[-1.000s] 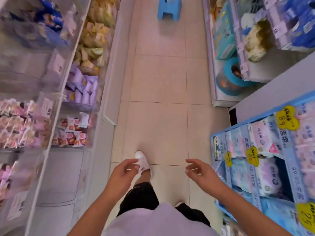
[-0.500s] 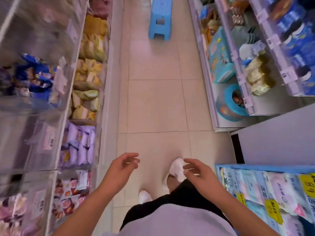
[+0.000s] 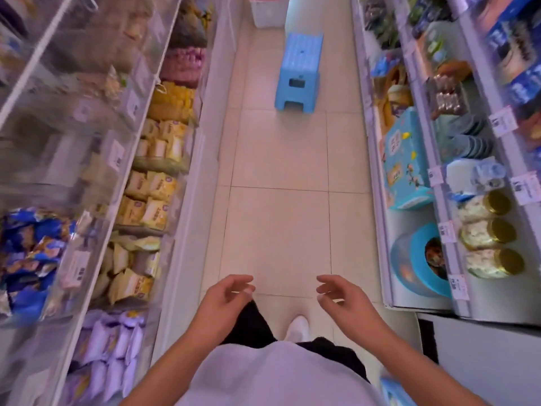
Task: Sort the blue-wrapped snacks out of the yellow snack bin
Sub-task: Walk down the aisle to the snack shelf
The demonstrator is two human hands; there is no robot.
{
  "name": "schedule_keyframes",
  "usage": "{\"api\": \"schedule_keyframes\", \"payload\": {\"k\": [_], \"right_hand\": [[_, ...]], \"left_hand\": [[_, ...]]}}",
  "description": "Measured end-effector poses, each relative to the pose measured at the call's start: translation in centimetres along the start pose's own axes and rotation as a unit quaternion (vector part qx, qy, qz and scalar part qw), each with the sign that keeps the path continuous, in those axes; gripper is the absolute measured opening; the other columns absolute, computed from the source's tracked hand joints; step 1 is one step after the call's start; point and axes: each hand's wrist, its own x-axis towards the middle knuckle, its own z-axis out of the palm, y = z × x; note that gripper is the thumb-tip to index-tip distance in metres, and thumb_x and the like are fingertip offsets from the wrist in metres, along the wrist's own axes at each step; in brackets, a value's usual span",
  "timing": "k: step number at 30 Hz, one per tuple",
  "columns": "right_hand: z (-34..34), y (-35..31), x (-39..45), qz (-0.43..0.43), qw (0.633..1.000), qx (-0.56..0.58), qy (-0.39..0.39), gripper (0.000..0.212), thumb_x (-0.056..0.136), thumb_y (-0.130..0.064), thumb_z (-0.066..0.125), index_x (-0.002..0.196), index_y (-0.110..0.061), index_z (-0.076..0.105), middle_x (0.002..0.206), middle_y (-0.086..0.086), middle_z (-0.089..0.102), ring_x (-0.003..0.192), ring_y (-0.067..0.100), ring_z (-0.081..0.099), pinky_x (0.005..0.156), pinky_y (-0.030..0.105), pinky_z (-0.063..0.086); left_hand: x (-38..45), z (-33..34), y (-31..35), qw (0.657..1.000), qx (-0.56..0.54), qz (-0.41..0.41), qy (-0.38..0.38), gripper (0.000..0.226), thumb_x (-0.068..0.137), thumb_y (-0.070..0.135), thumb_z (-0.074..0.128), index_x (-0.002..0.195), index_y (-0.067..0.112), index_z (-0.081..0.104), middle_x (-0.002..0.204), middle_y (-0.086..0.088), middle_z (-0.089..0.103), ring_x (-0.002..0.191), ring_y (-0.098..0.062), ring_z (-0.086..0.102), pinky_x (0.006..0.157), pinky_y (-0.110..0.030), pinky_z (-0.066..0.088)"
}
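- Two hands, both empty — my left hand [image 3: 225,300] and my right hand [image 3: 339,300] hang in front of my waist with fingers loosely curled, gripping nothing, because I am in the aisle and have not reached for anything yet.
- Several clear bins of yellow-wrapped snacks [image 3: 152,200] run along the lower shelf on my left; I count about four yellow compartments, though blur makes the dividers hard to tell apart.
- One heap of blue-wrapped snacks [image 3: 26,259] sits in a bin on the tier above, at the far left — likely where strays belong. Whether any blue packet lies among the yellow ones I cannot tell from here.
- One bin of purple-wrapped snacks [image 3: 111,347] lies nearest me, just below the yellow run.
- One blue plastic stool [image 3: 298,71] stands ahead in the middle of the tiled floor [image 3: 278,230], with one white basket [image 3: 269,10] beyond it.
- Three gold-lidded jars [image 3: 486,232] line the right-hand shelf.
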Motion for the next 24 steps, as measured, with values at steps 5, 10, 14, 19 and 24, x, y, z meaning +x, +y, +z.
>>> {"api": "schedule_keyframes", "payload": {"k": [5, 10, 14, 19, 24], "right_hand": [[-3.5, -4.9, 9.6, 0.001, 1.000, -0.012, 0.012, 0.029, 0.090, -0.019, 0.066, 0.114, -0.034, 0.065, 0.101, -0.009, 0.070, 0.093, 0.002, 0.065, 0.080, 0.018, 0.051], [-5.7, -11.3, 18.5, 0.018, 0.999, -0.023, 0.023, 0.029, 0.090, -0.021, 0.066, 0.116, -0.034, 0.064, 0.104, -0.009, 0.070, 0.095, 0.002, 0.065, 0.082, 0.017, 0.050], [-8.1, -17.3, 25.6, 0.007, 0.999, -0.028, 0.019, 0.029, 0.091, -0.028, 0.064, 0.117, -0.039, 0.061, 0.106, -0.015, 0.068, 0.097, -0.005, 0.063, 0.078, 0.013, 0.050], [-12.8, -22.0, 34.6, 0.004, 0.999, -0.020, 0.027, 0.032, 0.090, -0.021, 0.063, 0.116, -0.039, 0.063, 0.105, -0.014, 0.069, 0.097, -0.006, 0.063, 0.080, 0.011, 0.048], [-18.5, -24.7, 45.4, -0.012, 0.999, -0.029, -0.009, 0.029, 0.089, -0.026, 0.065, 0.113, -0.042, 0.063, 0.102, -0.017, 0.070, 0.094, -0.007, 0.064, 0.073, 0.010, 0.049]], "left_hand": [[9.5, -1.4, 5.1, 1.000, -0.017, -0.009, -0.005, 0.017, 0.096, 0.021, 0.064, 0.109, 0.031, 0.069, 0.100, 0.007, 0.075, 0.092, -0.009, 0.071, 0.079, -0.016, 0.052], [19.8, -4.2, 12.0, 0.999, -0.003, 0.002, -0.044, 0.018, 0.095, 0.020, 0.064, 0.109, 0.030, 0.069, 0.101, 0.011, 0.075, 0.094, -0.005, 0.070, 0.088, -0.023, 0.052], [28.1, -7.3, 18.8, 0.996, 0.032, 0.015, -0.076, 0.020, 0.095, 0.019, 0.064, 0.110, 0.031, 0.068, 0.102, 0.010, 0.075, 0.095, -0.005, 0.069, 0.083, -0.016, 0.051], [37.3, -9.0, 27.1, 0.998, 0.027, 0.020, -0.055, 0.019, 0.094, 0.012, 0.064, 0.108, 0.024, 0.069, 0.098, 0.004, 0.076, 0.090, -0.011, 0.072, 0.077, -0.014, 0.051], [45.4, -7.1, 33.5, 1.000, 0.020, 0.013, -0.010, 0.020, 0.094, 0.016, 0.063, 0.108, 0.029, 0.068, 0.098, 0.008, 0.076, 0.091, -0.006, 0.070, 0.078, -0.014, 0.048]]}}
